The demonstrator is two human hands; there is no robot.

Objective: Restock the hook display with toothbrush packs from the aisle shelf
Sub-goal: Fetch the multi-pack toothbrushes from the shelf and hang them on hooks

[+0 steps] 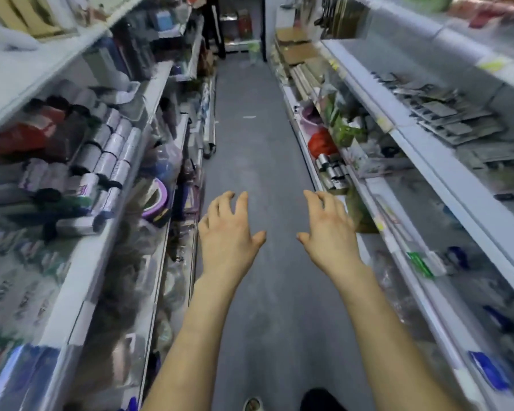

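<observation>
Head view: left hand (229, 232) and right hand (328, 229) (both empty) hang spread-fingered over the aisle floor (258, 149).

Grey floor (258, 149), white, seemingly stocked shelving (445, 170) flanking

The aisle shelf (445, 179) runs along the right side of the grey floor (255, 149), its white tiers stacked one above another and receding from the floor's near end. Flat carded packs (445, 120) lie overlapping on an upper tier, well above the floor; possibly toothbrush packs, though blur hides details.
</observation>
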